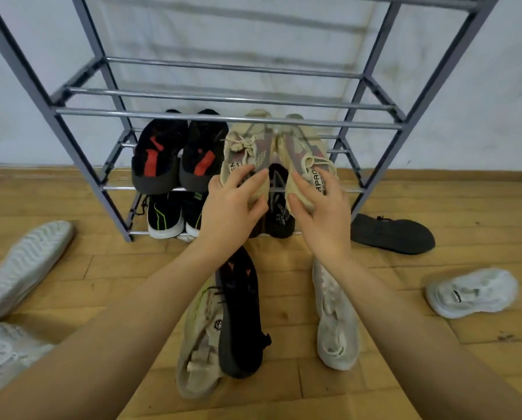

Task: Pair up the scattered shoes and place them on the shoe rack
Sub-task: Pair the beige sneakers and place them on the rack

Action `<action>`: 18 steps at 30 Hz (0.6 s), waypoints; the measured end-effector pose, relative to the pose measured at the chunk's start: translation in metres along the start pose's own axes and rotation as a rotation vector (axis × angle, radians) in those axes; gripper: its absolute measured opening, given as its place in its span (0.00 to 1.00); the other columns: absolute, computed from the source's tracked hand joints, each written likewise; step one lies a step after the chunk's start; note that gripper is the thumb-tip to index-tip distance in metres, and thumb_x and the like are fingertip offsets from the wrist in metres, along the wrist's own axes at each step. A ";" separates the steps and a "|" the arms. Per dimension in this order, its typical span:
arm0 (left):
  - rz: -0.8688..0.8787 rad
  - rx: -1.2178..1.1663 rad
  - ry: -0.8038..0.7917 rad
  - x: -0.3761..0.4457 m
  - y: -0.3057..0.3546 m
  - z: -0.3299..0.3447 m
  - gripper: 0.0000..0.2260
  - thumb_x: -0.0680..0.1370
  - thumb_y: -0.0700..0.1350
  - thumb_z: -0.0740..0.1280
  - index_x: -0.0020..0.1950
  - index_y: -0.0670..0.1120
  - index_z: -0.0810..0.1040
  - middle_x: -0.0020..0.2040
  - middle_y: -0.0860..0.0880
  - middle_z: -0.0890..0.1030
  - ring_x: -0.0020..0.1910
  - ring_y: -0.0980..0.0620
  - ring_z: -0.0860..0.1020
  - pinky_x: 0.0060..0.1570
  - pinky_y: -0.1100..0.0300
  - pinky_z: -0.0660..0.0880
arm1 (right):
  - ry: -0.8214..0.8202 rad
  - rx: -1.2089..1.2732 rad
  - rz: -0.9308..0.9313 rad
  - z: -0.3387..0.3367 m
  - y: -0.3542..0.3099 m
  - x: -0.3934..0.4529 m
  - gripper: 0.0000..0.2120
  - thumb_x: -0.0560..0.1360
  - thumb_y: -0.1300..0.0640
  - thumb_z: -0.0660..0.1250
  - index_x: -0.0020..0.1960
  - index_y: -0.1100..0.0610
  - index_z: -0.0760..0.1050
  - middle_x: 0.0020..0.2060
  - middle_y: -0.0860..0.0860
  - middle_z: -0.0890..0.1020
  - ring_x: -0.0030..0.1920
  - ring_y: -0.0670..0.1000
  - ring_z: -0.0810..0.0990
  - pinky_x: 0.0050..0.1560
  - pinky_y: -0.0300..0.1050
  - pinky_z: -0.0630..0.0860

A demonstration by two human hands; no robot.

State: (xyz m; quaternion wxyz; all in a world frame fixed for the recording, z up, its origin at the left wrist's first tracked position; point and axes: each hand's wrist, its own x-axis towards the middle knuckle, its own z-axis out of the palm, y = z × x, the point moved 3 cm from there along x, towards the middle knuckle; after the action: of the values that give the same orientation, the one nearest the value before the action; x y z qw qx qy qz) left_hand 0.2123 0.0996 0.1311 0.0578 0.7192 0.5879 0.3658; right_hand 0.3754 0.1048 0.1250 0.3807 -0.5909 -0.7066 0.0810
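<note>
A grey metal shoe rack (pixel 223 118) stands against the wall. On its second shelf from the bottom sit a black-and-red pair (pixel 177 153) and, to their right, a beige knit pair. My left hand (pixel 232 204) grips the heel of the left beige shoe (pixel 247 147). My right hand (pixel 320 213) grips the heel of the right beige shoe (pixel 302 144). Both shoes point toes toward the wall and rest on the shelf bars. On the bottom shelf stand a black pair with green trim (pixel 168 216) and a dark shoe (pixel 279 207), partly hidden by my hands.
Loose shoes lie on the wooden floor: a black one (pixel 240 313) over a beige one (pixel 199 344), a white one (pixel 335 325), a dark sole-up shoe (pixel 393 233), a white sneaker (pixel 471 292) at right, and pale ones (pixel 23 268) at left.
</note>
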 end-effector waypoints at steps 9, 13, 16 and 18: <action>-0.088 0.015 -0.083 0.065 -0.028 0.058 0.20 0.77 0.48 0.64 0.70 0.52 0.69 0.71 0.47 0.66 0.64 0.33 0.63 0.51 0.42 0.72 | -0.033 0.009 0.041 0.047 0.040 0.070 0.16 0.76 0.49 0.65 0.64 0.45 0.74 0.70 0.52 0.67 0.69 0.59 0.63 0.65 0.61 0.64; -0.090 0.092 -0.211 0.064 -0.041 0.081 0.23 0.78 0.51 0.62 0.73 0.51 0.63 0.75 0.43 0.57 0.69 0.32 0.58 0.62 0.38 0.67 | -0.166 -0.039 0.071 0.064 0.055 0.076 0.17 0.76 0.50 0.65 0.65 0.46 0.74 0.73 0.54 0.62 0.72 0.61 0.57 0.68 0.62 0.60; -0.064 0.116 -0.187 0.053 -0.047 0.083 0.25 0.77 0.50 0.63 0.73 0.52 0.62 0.75 0.41 0.54 0.70 0.33 0.58 0.58 0.39 0.72 | -0.159 -0.061 0.030 0.064 0.060 0.063 0.19 0.78 0.52 0.63 0.68 0.46 0.70 0.74 0.56 0.60 0.73 0.61 0.55 0.69 0.63 0.61; -0.075 0.128 -0.169 0.049 -0.047 0.081 0.25 0.76 0.50 0.64 0.73 0.54 0.62 0.75 0.40 0.53 0.69 0.33 0.60 0.50 0.43 0.76 | -0.143 -0.140 0.024 0.064 0.059 0.054 0.22 0.78 0.52 0.62 0.71 0.43 0.65 0.74 0.58 0.56 0.74 0.62 0.54 0.68 0.64 0.62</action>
State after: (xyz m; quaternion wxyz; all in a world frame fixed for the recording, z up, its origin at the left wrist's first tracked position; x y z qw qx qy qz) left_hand 0.2248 0.1850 0.0708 0.0746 0.7271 0.6297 0.2632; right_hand 0.3802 0.1916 0.0707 0.2863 -0.6171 -0.7288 0.0780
